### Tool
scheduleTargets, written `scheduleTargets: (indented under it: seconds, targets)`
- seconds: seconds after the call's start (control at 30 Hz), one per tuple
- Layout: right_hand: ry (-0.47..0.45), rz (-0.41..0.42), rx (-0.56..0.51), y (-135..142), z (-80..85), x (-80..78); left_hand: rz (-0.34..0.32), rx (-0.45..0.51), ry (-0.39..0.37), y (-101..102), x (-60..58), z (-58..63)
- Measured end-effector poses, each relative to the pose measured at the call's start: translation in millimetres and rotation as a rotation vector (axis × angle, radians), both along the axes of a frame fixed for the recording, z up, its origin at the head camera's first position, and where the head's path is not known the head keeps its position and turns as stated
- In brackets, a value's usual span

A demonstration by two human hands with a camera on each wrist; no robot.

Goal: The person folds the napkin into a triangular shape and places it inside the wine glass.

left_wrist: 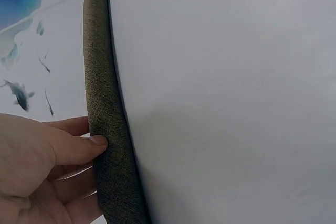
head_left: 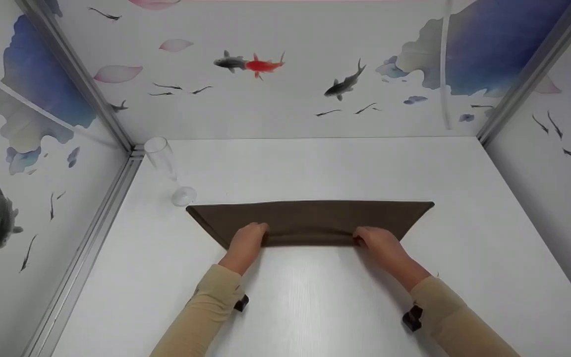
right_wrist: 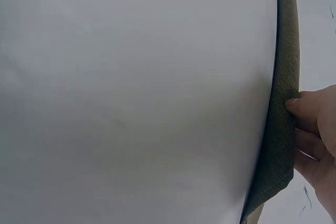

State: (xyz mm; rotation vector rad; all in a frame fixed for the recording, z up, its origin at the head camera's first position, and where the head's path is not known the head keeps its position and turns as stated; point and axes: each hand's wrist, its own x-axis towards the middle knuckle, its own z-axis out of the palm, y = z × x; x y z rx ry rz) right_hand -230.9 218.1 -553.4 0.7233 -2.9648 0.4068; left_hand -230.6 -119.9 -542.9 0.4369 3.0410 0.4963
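Observation:
A dark brown woven cloth [head_left: 310,218] lies across the middle of the white table, wider at its far edge than at its near one. My left hand [head_left: 247,244] pinches the near edge toward the left. In the left wrist view the thumb [left_wrist: 84,149] presses the front of the fabric [left_wrist: 107,77], with fingers behind it. Toward the right end of the same edge, my right hand [head_left: 382,246] pinches the cloth. The right wrist view shows that thumb [right_wrist: 300,106] on the fabric [right_wrist: 283,135]; the other fingers are partly hidden behind it.
A clear stemmed glass [head_left: 160,154] stands at the back left, its round foot [head_left: 184,196] close to the cloth's far left corner. White panels printed with fish [head_left: 343,85] and leaves border the table [head_left: 315,168] at the back and both sides.

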Motion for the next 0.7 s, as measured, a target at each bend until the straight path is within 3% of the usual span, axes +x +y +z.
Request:
scheduleTargets:
  seconds: [0.13,0.3,0.47,0.7]
  targets:
    - [0.014,-0.006,-0.005,-1.3,-0.3,-3.1,0.014,-0.046,0.042,0.1,-3.2,-1.1]
    - [0.066,0.003,-0.017,-2.5,-4.0,-6.6,0.004,-0.180,0.139,1.5,-4.3,-2.5]
    - [0.133,-0.006,-0.005,-6.0,-6.2,-6.5,-0.005,-0.287,0.152,3.8,-2.6,-2.6]
    - [0.171,-0.052,0.126,-11.1,-4.4,-2.9,-0.058,-0.260,0.183,2.4,4.8,-3.3]
